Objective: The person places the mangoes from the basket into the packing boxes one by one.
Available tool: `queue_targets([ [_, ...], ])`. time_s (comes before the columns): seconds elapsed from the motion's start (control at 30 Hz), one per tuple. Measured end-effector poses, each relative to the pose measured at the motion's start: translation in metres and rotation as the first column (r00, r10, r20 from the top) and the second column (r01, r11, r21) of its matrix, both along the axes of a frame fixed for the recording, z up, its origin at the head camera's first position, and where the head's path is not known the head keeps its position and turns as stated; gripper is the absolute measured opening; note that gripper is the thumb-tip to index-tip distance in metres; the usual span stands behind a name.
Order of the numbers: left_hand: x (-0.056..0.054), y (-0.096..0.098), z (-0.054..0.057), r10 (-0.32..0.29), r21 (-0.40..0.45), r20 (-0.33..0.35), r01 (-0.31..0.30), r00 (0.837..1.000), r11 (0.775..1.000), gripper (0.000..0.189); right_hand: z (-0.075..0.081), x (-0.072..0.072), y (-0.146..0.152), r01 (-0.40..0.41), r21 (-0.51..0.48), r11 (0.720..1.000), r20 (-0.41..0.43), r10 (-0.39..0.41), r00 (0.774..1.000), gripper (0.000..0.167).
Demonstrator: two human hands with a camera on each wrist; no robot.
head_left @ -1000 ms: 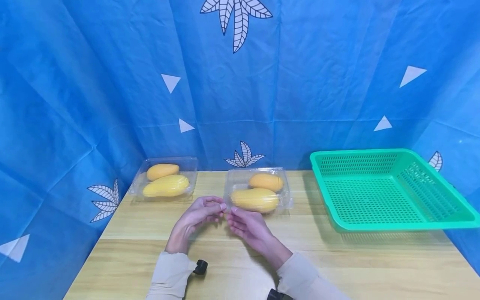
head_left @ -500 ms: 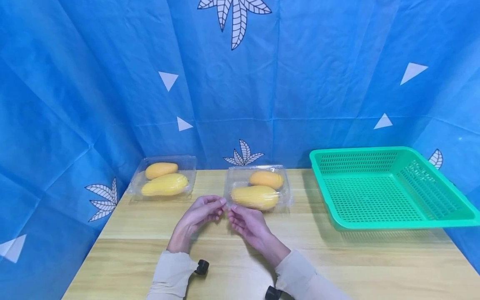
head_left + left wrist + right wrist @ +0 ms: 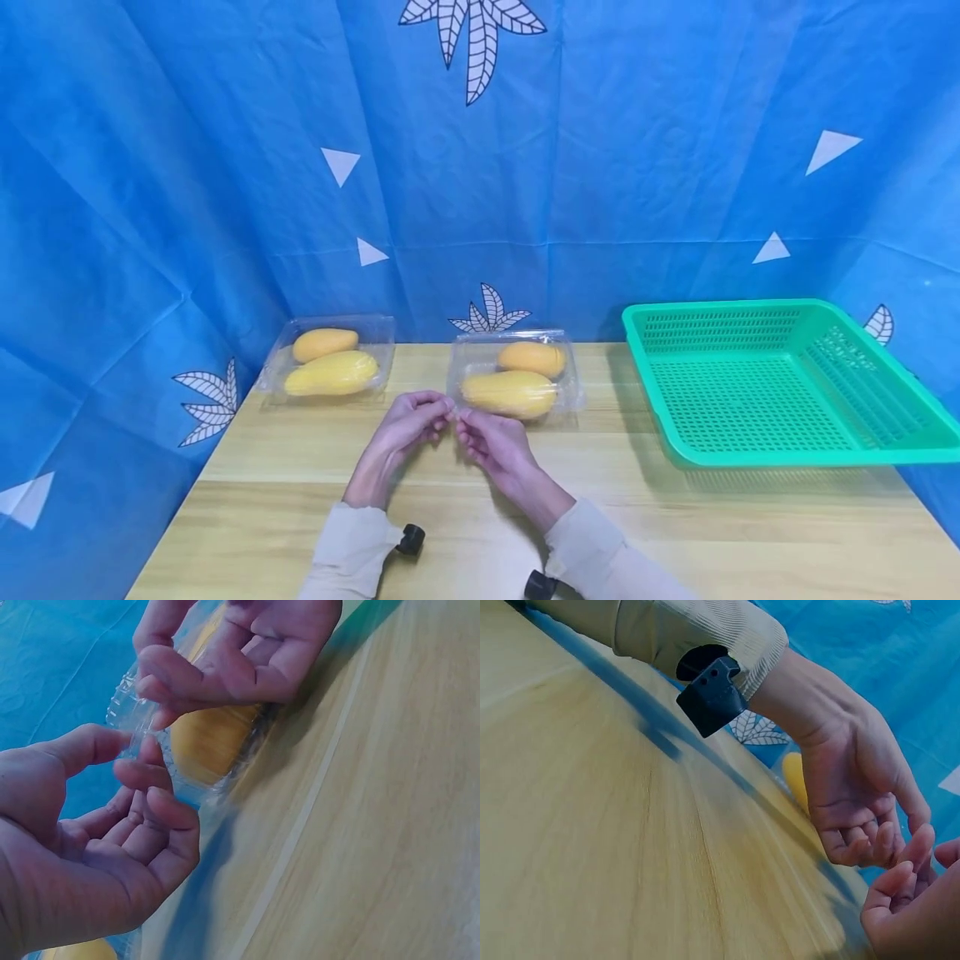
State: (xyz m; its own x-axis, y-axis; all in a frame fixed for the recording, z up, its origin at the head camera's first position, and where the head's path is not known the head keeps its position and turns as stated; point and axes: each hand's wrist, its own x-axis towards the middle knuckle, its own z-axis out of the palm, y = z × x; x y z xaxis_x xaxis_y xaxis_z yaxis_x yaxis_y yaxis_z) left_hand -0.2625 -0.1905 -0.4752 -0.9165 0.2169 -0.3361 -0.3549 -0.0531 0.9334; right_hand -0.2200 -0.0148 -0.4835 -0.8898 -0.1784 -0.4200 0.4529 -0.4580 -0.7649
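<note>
A clear plastic clamshell box (image 3: 474,357) stands near the middle of the table, holding an orange-yellow mango (image 3: 531,359) and a longer yellow fruit (image 3: 510,394). My left hand (image 3: 405,429) pinches the box's near left corner between thumb and forefinger. Right beside it, my right hand (image 3: 498,450) pinches the same corner, its other fingers curled inward. From the left wrist view, the thin ribbed plastic edge (image 3: 135,735) shows between the two hands' fingertips. The right wrist view has both hands nearly meeting, with the corner hidden behind the fingers.
A second clear box (image 3: 375,329) with two similar yellow fruits (image 3: 332,372) sits at the back left. To the right stands a green slotted plastic basket (image 3: 750,400). Blue patterned cloth (image 3: 480,192) hangs behind the wooden table (image 3: 637,517).
Both hands stay at the box's near left corner, fingertips a little closer together. The middle box and its fruits sit slightly higher in the head view than a second ago.
</note>
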Motion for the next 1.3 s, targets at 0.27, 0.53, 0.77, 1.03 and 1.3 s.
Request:
queue_targets([
  [0.27, -0.001, 0.002, 0.003, 0.047, -0.057, -0.046, -0.049, 0.998, 0.997, 0.016, 0.002, -0.002, -0.003, 0.021, -0.001, 1.000, -0.004, -0.021, 1.000, 0.021],
  [0.53, 0.001, 0.003, 0.003, 0.085, -0.068, -0.039, -0.088, 0.996, 0.994, 0.015, 0.001, -0.003, 0.000, -0.036, -0.009, 0.999, -0.026, 0.036, 0.999, 0.021],
  [0.77, 0.001, 0.004, 0.002, 0.104, -0.048, -0.037, -0.106, 0.994, 0.993, 0.015, 0.002, -0.004, 0.015, -0.218, 0.134, 0.967, -0.131, 0.236, 0.963, 0.035],
  [1.03, 0.000, 0.005, 0.002, 0.101, -0.052, -0.043, -0.104, 0.994, 0.993, 0.016, 0.008, -0.007, 0.046, -0.370, 0.413, 0.832, -0.230, 0.488, 0.842, 0.036],
  [1.3, 0.001, 0.008, 0.000, 0.124, -0.067, -0.048, -0.127, 0.991, 0.990, 0.009, 0.024, -0.008, 0.068, -0.367, 0.565, 0.739, -0.286, 0.593, 0.753, 0.036],
])
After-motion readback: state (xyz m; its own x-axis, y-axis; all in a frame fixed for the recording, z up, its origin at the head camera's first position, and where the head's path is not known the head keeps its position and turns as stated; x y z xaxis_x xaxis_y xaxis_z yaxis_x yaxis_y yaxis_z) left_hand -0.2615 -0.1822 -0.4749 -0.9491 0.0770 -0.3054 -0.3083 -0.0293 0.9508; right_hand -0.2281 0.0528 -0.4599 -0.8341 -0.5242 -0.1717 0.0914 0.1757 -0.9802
